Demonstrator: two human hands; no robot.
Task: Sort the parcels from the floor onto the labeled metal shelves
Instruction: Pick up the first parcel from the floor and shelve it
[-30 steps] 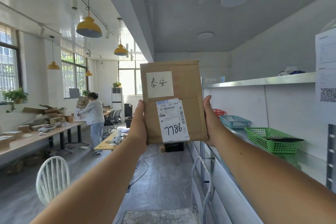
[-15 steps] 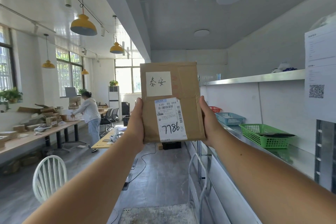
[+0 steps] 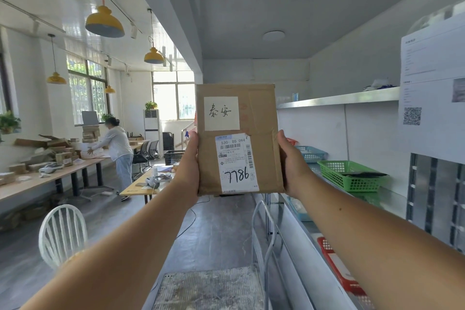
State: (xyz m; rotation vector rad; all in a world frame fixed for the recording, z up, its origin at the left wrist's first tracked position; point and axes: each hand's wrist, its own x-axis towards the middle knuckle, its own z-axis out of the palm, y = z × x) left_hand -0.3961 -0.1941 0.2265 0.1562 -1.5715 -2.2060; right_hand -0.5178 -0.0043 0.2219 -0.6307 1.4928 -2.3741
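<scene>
White chair (image 3: 61, 234), yellow lamps (image 3: 105, 23), wooden tables (image 3: 50, 178).

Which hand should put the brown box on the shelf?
Probably the right hand: the metal shelves and green basket are on its side. The left hand would reach across the parcel.

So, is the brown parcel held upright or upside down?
Upright. The brown parcel stands on its short edge between the left hand and the right hand, and the handwritten 7786 reads the right way up.
</scene>
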